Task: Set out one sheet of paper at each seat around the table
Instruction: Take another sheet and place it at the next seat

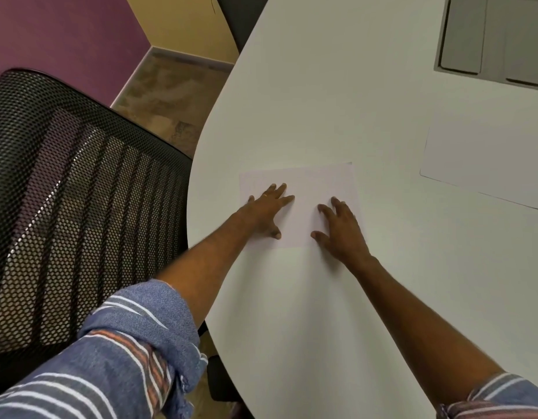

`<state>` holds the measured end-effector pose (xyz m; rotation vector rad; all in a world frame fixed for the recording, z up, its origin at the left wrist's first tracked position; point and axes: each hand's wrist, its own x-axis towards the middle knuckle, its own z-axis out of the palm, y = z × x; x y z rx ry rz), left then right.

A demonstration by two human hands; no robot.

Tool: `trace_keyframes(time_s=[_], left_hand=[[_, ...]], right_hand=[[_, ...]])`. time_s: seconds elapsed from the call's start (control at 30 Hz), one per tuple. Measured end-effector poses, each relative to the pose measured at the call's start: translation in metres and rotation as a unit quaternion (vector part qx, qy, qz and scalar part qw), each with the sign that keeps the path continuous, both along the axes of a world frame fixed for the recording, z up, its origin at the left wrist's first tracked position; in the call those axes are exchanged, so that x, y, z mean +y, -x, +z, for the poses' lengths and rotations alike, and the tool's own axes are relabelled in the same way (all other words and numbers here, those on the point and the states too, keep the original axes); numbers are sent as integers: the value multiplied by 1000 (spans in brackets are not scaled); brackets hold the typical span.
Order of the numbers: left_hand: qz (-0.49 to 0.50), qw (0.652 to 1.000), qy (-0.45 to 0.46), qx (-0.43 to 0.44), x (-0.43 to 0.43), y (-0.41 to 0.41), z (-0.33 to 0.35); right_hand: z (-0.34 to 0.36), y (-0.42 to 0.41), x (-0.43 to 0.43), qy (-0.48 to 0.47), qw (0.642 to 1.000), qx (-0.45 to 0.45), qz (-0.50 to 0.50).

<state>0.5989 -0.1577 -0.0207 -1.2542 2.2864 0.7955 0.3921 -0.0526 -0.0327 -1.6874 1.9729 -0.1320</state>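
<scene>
Your left hand [266, 208] and right hand [340, 229] lie flat, fingers spread, gripping nothing, pressed on the sheet of paper [301, 204]. That likely squares it at the seat by the mesh chair [65, 192], near the worktop [337, 101] edge. A second sheet [479, 164] lies well apart to the right; a grey inset panel [491, 40] sits beyond. Nothing blocks you.

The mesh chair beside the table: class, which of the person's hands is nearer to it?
Left. The left hand lies flat on the sheet of paper on the side towards the mesh chair; the right hand lies farther along the sheet, away from it.
</scene>
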Motion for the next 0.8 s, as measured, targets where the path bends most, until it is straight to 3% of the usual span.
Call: trace_keyframes(time_s=[0.3, 0.7, 0.8], left_hand=[[-64, 997, 16, -28, 3, -6, 9], [-33, 999, 3, -7, 6, -4, 1], [-49, 998, 36, -24, 7, -4, 5]], right_hand=[[-1, -1, 8, 6, 1000, 12, 2], [-5, 0, 9, 5, 1000, 11, 3], [-3, 2, 9, 32, 999, 15, -1]])
